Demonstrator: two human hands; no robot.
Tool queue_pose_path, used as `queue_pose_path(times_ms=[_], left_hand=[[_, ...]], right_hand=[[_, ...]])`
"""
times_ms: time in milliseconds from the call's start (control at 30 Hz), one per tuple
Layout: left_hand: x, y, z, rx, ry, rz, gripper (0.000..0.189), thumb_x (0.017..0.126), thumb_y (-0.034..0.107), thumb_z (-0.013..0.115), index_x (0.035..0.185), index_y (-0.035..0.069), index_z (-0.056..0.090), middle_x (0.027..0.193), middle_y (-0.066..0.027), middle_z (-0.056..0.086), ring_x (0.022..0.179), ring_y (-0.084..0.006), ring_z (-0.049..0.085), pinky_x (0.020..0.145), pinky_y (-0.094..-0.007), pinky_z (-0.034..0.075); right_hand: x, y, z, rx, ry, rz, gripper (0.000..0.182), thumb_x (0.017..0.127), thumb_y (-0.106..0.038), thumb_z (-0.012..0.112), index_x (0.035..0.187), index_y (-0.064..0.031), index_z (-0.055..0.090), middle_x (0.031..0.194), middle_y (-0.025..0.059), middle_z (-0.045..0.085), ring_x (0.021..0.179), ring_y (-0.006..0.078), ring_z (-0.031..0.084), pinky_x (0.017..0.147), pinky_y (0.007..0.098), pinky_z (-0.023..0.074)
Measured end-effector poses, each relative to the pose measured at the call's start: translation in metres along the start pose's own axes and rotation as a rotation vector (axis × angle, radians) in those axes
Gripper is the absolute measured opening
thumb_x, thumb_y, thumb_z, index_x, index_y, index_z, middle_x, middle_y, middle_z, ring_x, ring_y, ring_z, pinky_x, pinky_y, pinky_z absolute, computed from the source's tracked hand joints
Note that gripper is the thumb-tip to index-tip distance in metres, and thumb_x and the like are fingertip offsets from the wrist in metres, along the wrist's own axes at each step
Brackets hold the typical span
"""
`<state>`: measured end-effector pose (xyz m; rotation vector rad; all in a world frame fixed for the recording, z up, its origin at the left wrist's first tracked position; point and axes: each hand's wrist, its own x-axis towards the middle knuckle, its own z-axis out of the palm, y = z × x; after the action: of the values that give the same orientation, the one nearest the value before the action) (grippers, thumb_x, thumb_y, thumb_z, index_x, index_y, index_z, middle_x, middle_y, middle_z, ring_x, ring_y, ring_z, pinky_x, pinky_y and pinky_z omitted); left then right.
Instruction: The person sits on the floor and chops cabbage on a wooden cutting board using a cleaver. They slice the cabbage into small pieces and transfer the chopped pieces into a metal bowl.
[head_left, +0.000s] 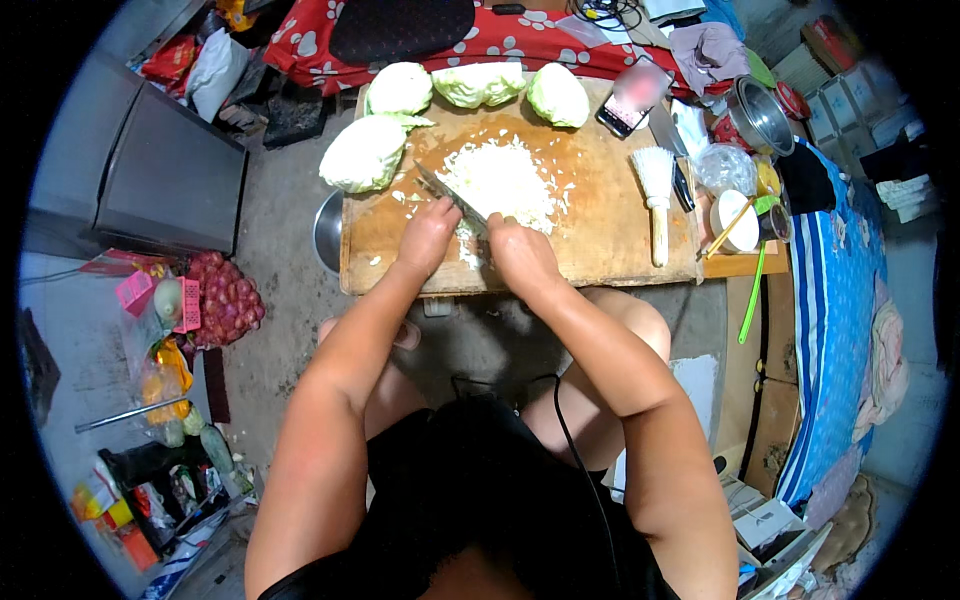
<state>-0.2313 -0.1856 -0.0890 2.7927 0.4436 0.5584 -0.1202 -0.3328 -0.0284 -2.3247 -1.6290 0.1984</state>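
Note:
A heap of finely chopped cabbage (499, 184) lies in the middle of a large wooden cutting board (600, 255). My right hand (521, 251) grips the handle end of a kitchen knife (450, 191), whose blade slants up to the left along the heap's near left side. The fingers of my left hand (430, 234) are at the blade's near edge; whether they pinch it or only rest on it cannot be told. Cabbage pieces stand along the far edge: one at left (365, 154), one behind it (401, 88), a cut one (480, 84) and one at right (559, 95).
A white brush (655, 176), a second knife (667, 129) and a phone (634, 97) lie at the board's right. Beyond are a white bowl with chopsticks (735, 221) and a steel pot (761, 112). A metal bowl (328, 232) sits below the board's left edge, near a sack of red onions (221, 300).

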Motion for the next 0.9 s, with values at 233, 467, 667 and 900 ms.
queue_pose_path(times_ms=[233, 467, 667, 900], left_hand=[[-0.009, -0.004, 0.002, -0.03, -0.038, -0.021, 0.012, 0.078, 0.003, 0.052, 0.089, 0.003, 0.059, 0.1, -0.0138, 0.058, 0.095, -0.034, 0.058, 0.079, -0.0421, 0.05], [-0.008, -0.004, 0.001, -0.034, 0.002, -0.024, 0.009, 0.078, 0.003, 0.055, 0.086, 0.004, 0.06, 0.094, -0.0128, 0.059, 0.091, -0.033, 0.058, 0.074, -0.0422, 0.05], [-0.016, -0.002, -0.007, 0.035, -0.041, -0.009, 0.007, 0.08, 0.006, 0.052, 0.084, 0.005, 0.057, 0.091, -0.0099, 0.058, 0.087, -0.0303, 0.06, 0.067, -0.0413, 0.051], [-0.024, -0.008, -0.007, 0.03, -0.028, 0.025, 0.008, 0.078, 0.007, 0.062, 0.08, 0.002, 0.057, 0.084, -0.014, 0.055, 0.081, -0.0345, 0.057, 0.066, -0.0434, 0.049]], right_hand=[[-0.001, -0.002, 0.004, 0.048, 0.041, -0.023, 0.008, 0.08, -0.002, 0.053, 0.086, 0.0031, 0.053, 0.075, 0.0211, 0.063, 0.064, 0.0346, 0.065, 0.058, 0.0412, 0.0539], [-0.002, -0.002, 0.003, 0.054, 0.029, -0.025, 0.007, 0.08, -0.002, 0.053, 0.085, 0.0032, 0.054, 0.076, 0.0217, 0.064, 0.068, 0.0354, 0.067, 0.059, 0.0425, 0.0537], [-0.005, -0.004, 0.007, 0.051, 0.014, -0.037, 0.008, 0.079, 0.0, 0.052, 0.086, 0.004, 0.054, 0.077, 0.0224, 0.064, 0.07, 0.0367, 0.066, 0.06, 0.0424, 0.0537], [-0.009, -0.014, 0.005, 0.077, -0.015, -0.044, 0.008, 0.08, 0.001, 0.051, 0.087, 0.0042, 0.053, 0.077, 0.0233, 0.064, 0.071, 0.0364, 0.067, 0.062, 0.0422, 0.0544]])
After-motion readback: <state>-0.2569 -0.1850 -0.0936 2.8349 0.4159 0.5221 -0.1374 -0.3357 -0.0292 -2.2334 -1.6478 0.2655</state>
